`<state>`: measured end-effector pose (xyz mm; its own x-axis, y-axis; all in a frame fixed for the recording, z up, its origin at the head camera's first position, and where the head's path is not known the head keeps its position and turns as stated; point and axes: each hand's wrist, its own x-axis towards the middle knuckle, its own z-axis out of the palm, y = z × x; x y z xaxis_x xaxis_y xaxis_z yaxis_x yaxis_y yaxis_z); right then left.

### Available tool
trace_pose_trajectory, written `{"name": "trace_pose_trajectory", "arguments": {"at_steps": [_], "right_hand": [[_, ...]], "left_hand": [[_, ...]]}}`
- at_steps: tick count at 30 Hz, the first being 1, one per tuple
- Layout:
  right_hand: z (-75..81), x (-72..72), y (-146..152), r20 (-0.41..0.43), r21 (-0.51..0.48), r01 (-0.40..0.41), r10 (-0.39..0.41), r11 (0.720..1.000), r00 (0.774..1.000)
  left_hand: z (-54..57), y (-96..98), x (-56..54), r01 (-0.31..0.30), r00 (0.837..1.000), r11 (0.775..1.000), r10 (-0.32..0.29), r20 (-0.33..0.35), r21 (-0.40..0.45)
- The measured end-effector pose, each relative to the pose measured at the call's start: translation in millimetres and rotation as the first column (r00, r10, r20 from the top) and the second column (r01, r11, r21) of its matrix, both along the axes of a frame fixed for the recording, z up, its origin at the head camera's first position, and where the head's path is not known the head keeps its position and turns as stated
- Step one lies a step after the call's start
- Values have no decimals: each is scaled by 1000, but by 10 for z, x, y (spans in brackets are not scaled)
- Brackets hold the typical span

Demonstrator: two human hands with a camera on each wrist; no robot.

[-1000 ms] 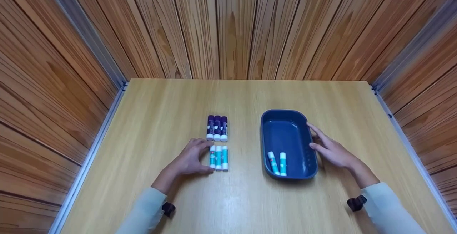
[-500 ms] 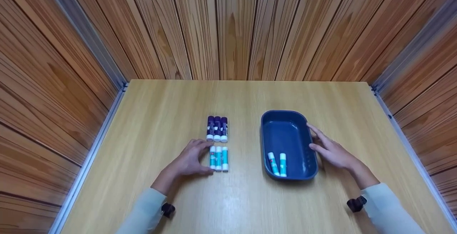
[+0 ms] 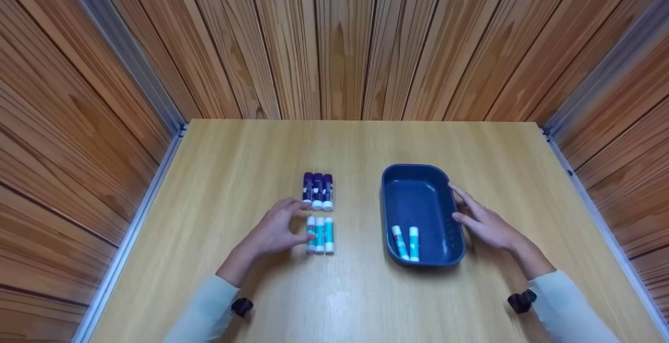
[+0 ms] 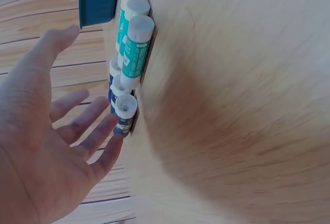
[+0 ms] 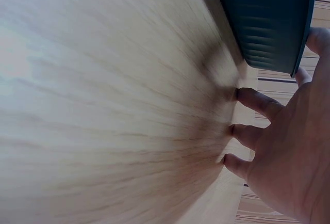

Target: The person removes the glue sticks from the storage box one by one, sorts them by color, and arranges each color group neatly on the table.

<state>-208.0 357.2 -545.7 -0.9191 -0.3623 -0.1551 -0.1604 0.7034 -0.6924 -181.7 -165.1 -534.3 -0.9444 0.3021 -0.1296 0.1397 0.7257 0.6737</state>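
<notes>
Three teal-and-white glue sticks [image 3: 320, 236] lie side by side on the table, with three purple glue sticks [image 3: 318, 190] in a row beyond them. My left hand [image 3: 277, 229] hovers at their left, thumb and fingers spread apart. In the left wrist view its palm and loosely extended fingers show nothing held; the fingertips overlap the purple caps. A dark blue tray [image 3: 418, 194] stands to the right, two teal glue sticks [image 3: 414, 243] lying near its front end. My right hand [image 3: 488, 224] touches the tray's right rim with thumb and index finger, its other fingertips down on the table [image 5: 129, 105].
Wood-patterned panels [image 3: 342, 45] rise behind the table and at both sides, with grey metal strips [image 3: 130, 55] along the corners. A small black device [image 3: 242, 307] sits at the left wrist and another black device [image 3: 521, 300] at the right.
My left hand has shifted up and back from the teal glue sticks; its thumb has moved from their near end toward the leftmost stick's middle. The right hand stays at the tray.
</notes>
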Motion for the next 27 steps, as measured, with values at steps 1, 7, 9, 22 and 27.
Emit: {"name": "trace_pose_trajectory", "arguments": {"at_steps": [1,7,9,22,27], "right_hand": [[0,3,2,2,-3,2,-2,1000,1000],[-2,5,3,14,-12,10,-9,1000,1000],[-4,6,2,17,-12,13,-13,1000,1000],[-5,2,11,8,-7,5,-5,1000,1000],[-12,1,18,16,-10,0,0,1000,1000]], "left_hand": [[10,16,2,-3,1000,1000,3,-10,-4],[63,107,40,-9,998,1000,8,-57,-22],[93,142,47,0,998,1000,-2,-59,-24],[293,419,0,102,991,994,-104,-82,-27],[356,557,-7,144,987,989,-146,-64,-22]]}}
